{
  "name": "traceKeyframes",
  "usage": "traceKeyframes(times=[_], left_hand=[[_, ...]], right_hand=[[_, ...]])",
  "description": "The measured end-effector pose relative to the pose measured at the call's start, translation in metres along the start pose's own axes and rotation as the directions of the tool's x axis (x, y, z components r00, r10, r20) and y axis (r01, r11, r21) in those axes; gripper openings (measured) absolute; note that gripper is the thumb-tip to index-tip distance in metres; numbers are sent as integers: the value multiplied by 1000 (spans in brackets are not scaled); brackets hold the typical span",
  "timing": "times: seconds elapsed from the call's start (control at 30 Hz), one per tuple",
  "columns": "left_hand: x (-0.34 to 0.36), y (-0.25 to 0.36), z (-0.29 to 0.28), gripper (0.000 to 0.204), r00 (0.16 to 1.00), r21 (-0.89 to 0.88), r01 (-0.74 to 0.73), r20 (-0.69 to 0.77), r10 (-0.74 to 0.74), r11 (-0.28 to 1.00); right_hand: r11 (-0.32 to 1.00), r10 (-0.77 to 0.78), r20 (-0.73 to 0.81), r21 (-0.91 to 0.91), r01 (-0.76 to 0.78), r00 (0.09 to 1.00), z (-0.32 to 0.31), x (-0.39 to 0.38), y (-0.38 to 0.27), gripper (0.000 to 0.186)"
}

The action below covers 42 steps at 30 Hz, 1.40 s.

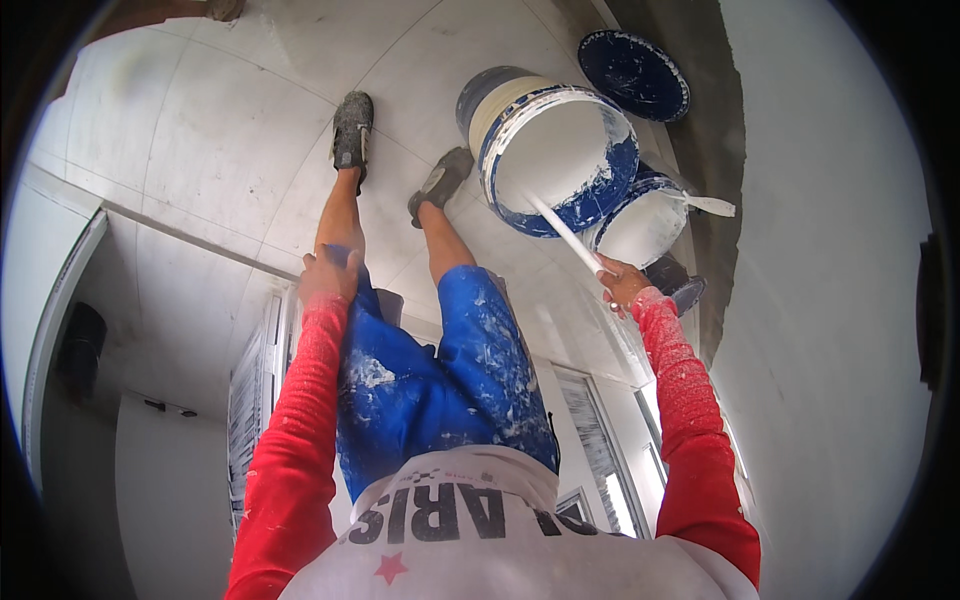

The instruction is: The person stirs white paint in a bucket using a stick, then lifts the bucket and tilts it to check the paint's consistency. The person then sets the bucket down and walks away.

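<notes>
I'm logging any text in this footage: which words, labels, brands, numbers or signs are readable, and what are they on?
Large dark lettering on the white shirt: upside down and broken by a fold; I won't copy printed words.
Smaller print above it in the picture: too small to read.
Red star on the shirt: a shape, not text.
Large bucket: no readable text.

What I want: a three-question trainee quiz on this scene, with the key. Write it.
1. Which hand holds the white stick?
2. True or false: the left hand grips a bucket lid.
3. The stick's far end reaches into: (a) a shoe; (b) the large bucket; (c) the doorway.

Key:
1. The right hand.
2. False: the left hand touches the blue shorts.
3. b.
</notes>
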<state>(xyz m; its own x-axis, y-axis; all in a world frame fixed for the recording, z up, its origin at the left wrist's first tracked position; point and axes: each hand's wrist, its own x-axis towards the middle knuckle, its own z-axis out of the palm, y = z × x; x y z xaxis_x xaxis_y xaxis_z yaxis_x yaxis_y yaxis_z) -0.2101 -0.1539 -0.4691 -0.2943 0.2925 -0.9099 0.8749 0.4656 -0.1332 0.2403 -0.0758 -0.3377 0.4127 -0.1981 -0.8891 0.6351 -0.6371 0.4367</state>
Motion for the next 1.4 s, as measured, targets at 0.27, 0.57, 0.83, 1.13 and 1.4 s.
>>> traceKeyframes(times=[0.27, 0.57, 0.83, 1.13, 1.4], left_hand=[[3, 4, 6, 75, 1000, 15, -9, -4, 9, 1000], [7, -6, 12, 77, 1000, -6, 6, 2, -6, 1000], [5, 11, 9, 63, 990, 55, -133, -39, 135, 990], [50, 124, 48, 70, 785, -358, -588, -39, 618, 725], [54, 201, 54, 82, 746, -682, -459, 53, 664, 570]], right_hand=[[650, -371, -346, -759, -25, 862, -113, 17, -22, 49], [969, -183, -212, -203, 140, 960, 20, 38, 34, 48], [764, -120, 254, 641, -74, 960, 26, 7, 40, 47], [967, -252, -211, -75, 242, 944, -59, 6, 30, 48], [800, -180, -249, -601, -6, 952, -26, 48, 36, 48]])
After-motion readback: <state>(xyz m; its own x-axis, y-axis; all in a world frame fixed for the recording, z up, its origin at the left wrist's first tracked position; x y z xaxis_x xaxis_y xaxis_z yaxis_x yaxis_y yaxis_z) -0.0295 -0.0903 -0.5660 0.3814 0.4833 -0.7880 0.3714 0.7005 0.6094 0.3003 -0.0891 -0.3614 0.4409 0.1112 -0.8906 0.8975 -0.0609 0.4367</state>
